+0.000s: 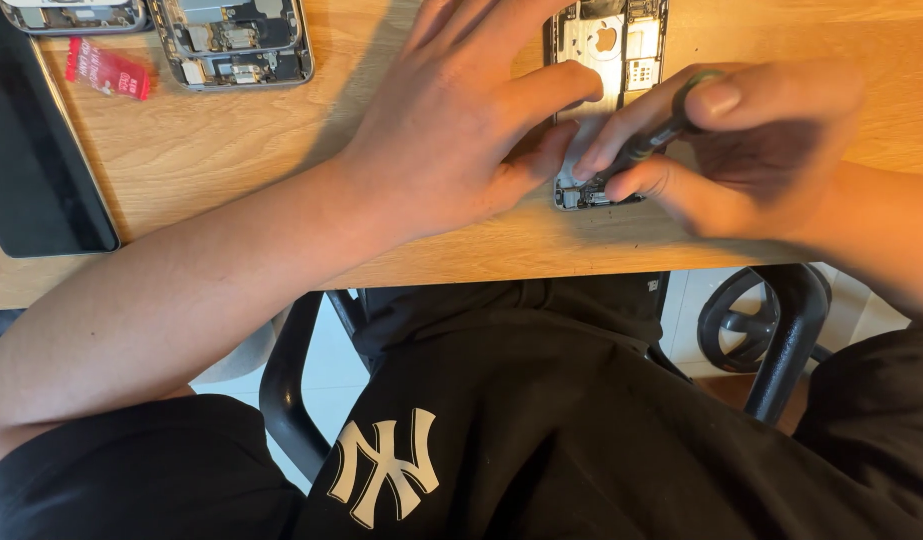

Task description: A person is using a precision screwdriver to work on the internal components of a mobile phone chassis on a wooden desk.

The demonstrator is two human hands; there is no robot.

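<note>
An opened phone body [611, 45] with its insides exposed lies on the wooden table [241, 180]. My left hand [461, 120] lies flat over its left side, fingers pressing down on it. My right hand [751, 140] pinches a small dark screwdriver [653, 140], whose tip points down into the phone's lower end [581, 195]. The middle of the phone is hidden under my fingers.
Two more opened phone bodies, one [236, 40] beside another [71, 12], lie at the table's far left, beside a small red packet [109, 68]. A dark tablet or case [31, 170] sits at the left edge. Below the table edge are my lap and a chair's black frame [781, 340].
</note>
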